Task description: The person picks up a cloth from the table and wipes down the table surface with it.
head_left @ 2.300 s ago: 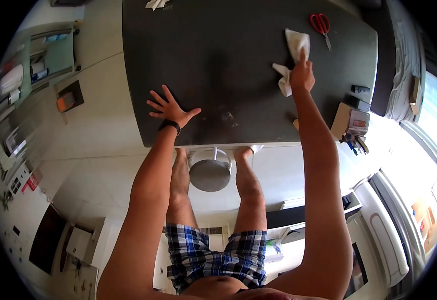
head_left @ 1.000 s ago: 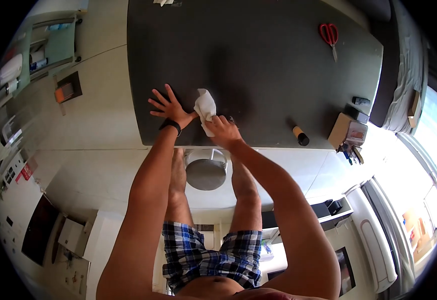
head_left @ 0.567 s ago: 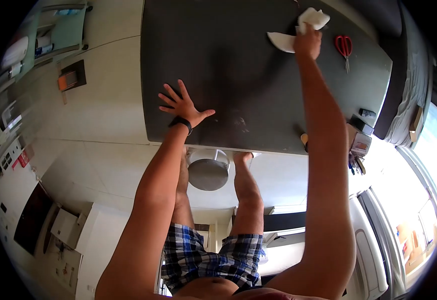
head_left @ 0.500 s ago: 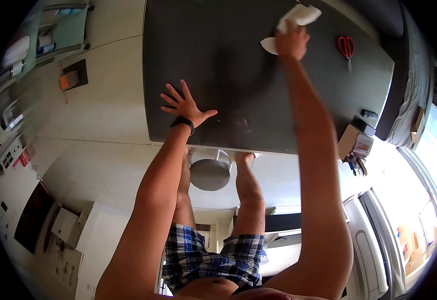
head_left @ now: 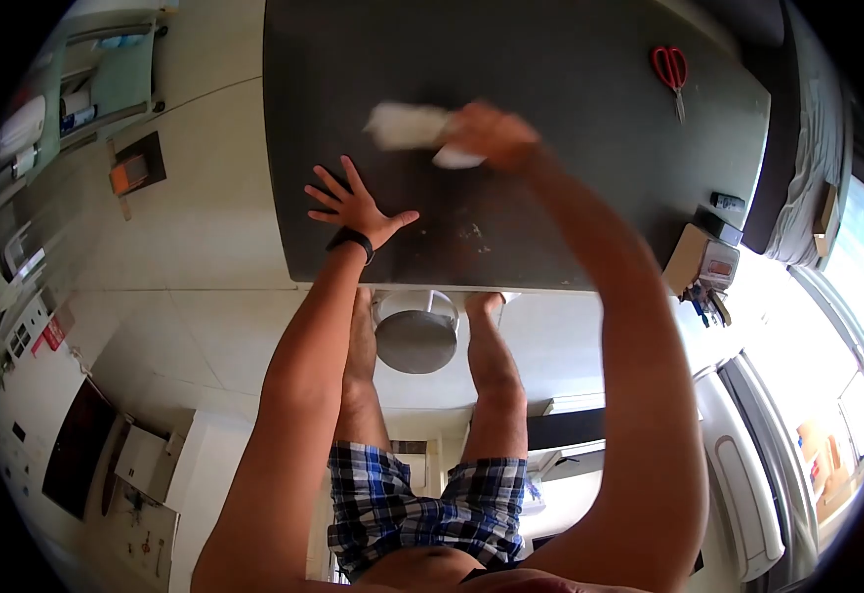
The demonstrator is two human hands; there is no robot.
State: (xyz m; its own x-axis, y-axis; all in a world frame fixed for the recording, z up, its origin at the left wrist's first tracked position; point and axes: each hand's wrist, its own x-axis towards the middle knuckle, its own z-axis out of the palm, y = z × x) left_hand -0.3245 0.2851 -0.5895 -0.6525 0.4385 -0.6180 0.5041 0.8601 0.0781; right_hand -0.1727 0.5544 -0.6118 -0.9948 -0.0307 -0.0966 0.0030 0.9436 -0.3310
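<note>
My left hand (head_left: 360, 211) lies flat on the dark table (head_left: 402, 59) near its front left, fingers spread, with a black band on the wrist. Over the middle of the tabletop, my right hand (head_left: 496, 136) is closed on a white cloth (head_left: 407, 127). Both hand and cloth are smeared by motion, and part of the cloth is hidden under the fingers. Several pale marks (head_left: 471, 233) show on the surface to the right of my left hand.
Red-handled scissors (head_left: 670, 69) lie at the table's far right. Small boxes and a holder with tools (head_left: 704, 282) stand at the right front corner. A round grey stool (head_left: 417, 341) is between my legs. A shelf cart (head_left: 106, 74) stands off to the left.
My right hand has swept the cloth from the far right of the table leftward and nearer to me. My left hand stays flat in place. The view has shifted slightly.
</note>
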